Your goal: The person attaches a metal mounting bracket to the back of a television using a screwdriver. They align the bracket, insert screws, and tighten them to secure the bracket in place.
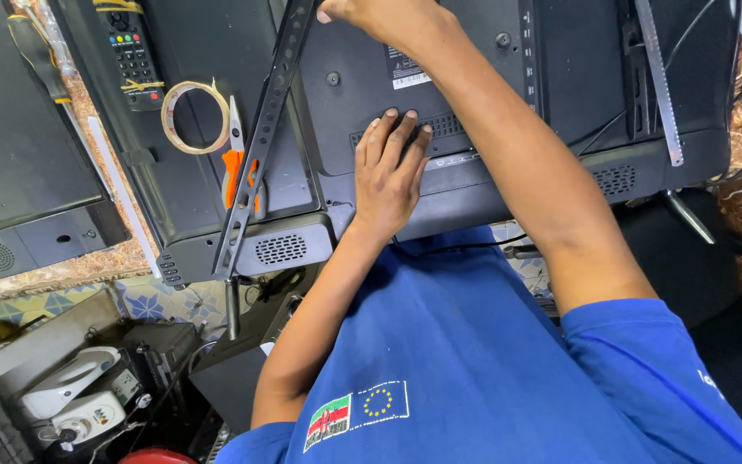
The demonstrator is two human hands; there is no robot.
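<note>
A black flat-screen television [560, 103] lies face down on the bench, its back panel up. My left hand [388, 167] rests flat on the vent grille near the panel's lower edge, fingers together, holding nothing. My right hand [362, 10] reaches across to the top of the picture, by the upper end of a long perforated black metal bracket [264, 146] that lies slanted over the panel. Most of the right hand is cut off by the frame edge, so its grip is unclear.
Orange-handled pliers [235, 167] and a roll of tape [195, 116] lie left of the bracket. A remote control [130, 51] and a screwdriver [32, 51] are further left. A thin metal strip [661, 86] lies on the right. Devices sit under the bench at lower left [79, 404].
</note>
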